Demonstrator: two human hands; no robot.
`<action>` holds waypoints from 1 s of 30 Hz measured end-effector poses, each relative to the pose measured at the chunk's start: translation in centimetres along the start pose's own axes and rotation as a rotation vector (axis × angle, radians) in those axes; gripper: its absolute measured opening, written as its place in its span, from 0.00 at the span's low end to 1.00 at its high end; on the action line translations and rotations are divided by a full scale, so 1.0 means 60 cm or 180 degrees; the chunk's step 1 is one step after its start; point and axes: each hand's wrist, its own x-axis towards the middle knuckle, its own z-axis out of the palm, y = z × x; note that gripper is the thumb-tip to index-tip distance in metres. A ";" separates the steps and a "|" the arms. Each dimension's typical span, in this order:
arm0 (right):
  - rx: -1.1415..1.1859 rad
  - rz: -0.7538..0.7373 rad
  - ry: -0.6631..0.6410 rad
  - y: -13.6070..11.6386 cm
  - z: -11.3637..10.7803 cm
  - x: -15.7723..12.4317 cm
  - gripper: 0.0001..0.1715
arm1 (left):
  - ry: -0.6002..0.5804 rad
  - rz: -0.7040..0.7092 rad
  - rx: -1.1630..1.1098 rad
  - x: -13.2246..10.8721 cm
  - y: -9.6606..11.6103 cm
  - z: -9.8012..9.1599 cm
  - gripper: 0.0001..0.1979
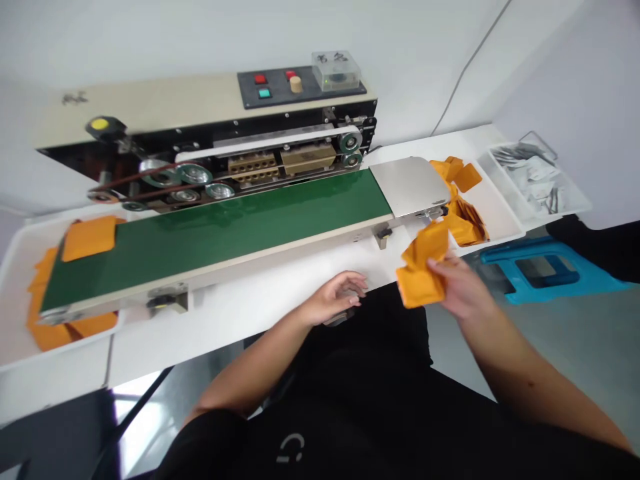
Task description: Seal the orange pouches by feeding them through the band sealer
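Several orange pouches [424,267] are bunched in my right hand [463,287], the thumb pressed across them, in front of the belt's right end. My left hand [337,298] hovers near the table's front edge with fingers curved and apart, holding nothing. Behind both hands stands a band sealing machine [295,143] with a green conveyor belt [250,217]. One orange pouch [90,238] lies flat on the belt's left end. A metal plate [407,183] covers the right end.
A white tray [505,213] with more orange pouches stands at the right, beside a clear bin [570,197] of silvery packets. Another white tray [15,267] with orange pouches sits under the belt's left end. A blue stool [590,283] stands on the floor at right.
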 end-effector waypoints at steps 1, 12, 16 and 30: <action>0.0021 0.0240 -0.0120 0.033 0.012 -0.018 0.23 | 0.0064 -0.0016 -0.0218 -0.004 -0.001 0.022 0.32; 0.0157 0.0853 -0.0722 0.166 0.063 -0.045 0.26 | 0.1054 -0.0174 -0.0160 0.022 -0.018 0.079 0.29; 0.0164 0.0902 -0.0723 0.175 0.075 -0.040 0.24 | 0.1286 -0.0460 -0.0378 0.013 -0.019 0.079 0.23; -0.0518 -0.1493 0.0161 0.132 0.160 -0.037 0.23 | 0.1767 0.0718 -0.1340 0.026 0.034 0.151 0.32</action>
